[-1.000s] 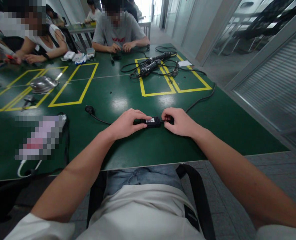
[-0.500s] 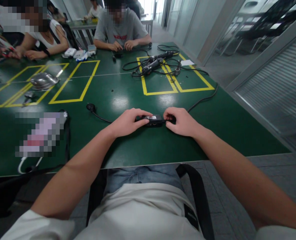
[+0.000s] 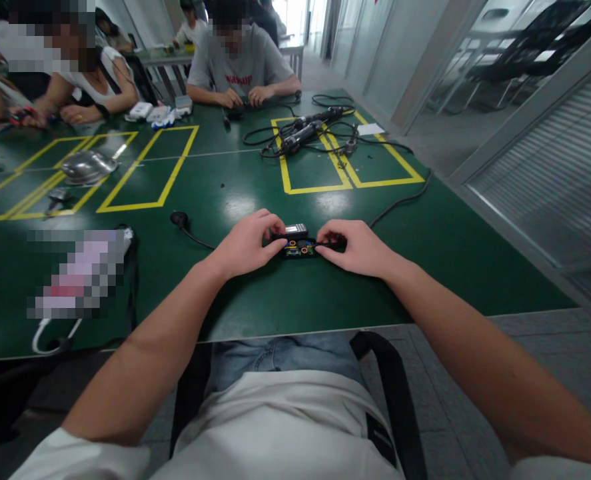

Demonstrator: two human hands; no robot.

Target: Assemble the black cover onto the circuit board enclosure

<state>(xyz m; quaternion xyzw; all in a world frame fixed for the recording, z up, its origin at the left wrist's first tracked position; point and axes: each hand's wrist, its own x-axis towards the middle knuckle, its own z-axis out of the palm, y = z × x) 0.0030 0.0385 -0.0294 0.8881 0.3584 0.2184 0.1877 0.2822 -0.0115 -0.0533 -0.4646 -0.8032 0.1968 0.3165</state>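
A small black inline power box (image 3: 300,251) lies on the green table in front of me, with a circuit board and coloured parts showing inside. Its black cover (image 3: 296,231), with a white label, is raised along the far side. My left hand (image 3: 252,243) is closed on the left end of the cover, thumb near the board. At the box's right end my right hand (image 3: 356,245) pinches the black housing where the cable comes out. A black power plug (image 3: 179,219) rests on the table left of my left hand, its cord running toward the box.
Black corded tools (image 3: 305,130) and cables lie across yellow-taped rectangles at the far right. A shiny metal bowl-like part (image 3: 88,167) sits far left, and a blurred-out phone-like object (image 3: 80,273) lies nearer. Co-workers (image 3: 242,67) sit across the table.
The cover has come up off the box and the circuit board now shows. My left hand has shifted slightly left and up with the cover; my right hand has moved slightly left.
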